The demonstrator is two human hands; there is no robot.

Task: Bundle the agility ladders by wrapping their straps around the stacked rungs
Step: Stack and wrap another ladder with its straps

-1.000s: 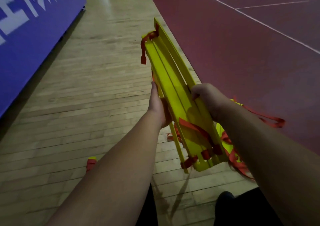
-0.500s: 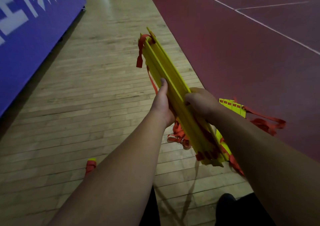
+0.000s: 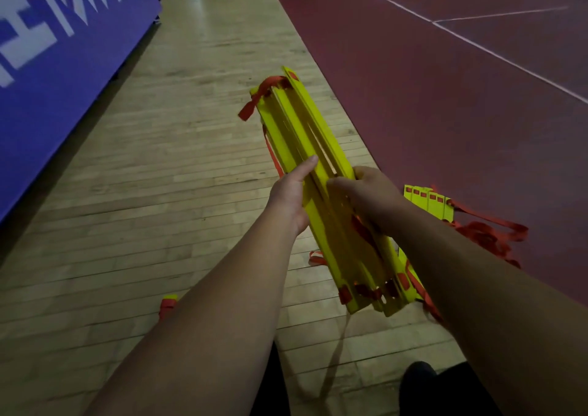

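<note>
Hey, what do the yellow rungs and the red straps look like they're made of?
Rungs: probably rigid plastic, smooth with a slight sheen; they are flat, straight slats with cut slots at the ends.
Straps: probably woven nylon webbing, matte; they lie limp in loose loops on the floor.

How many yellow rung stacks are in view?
2: the held stack between left hand and right hand; the floor stack lying right of it. A yellow-red scrap lower left may hide another.
</note>
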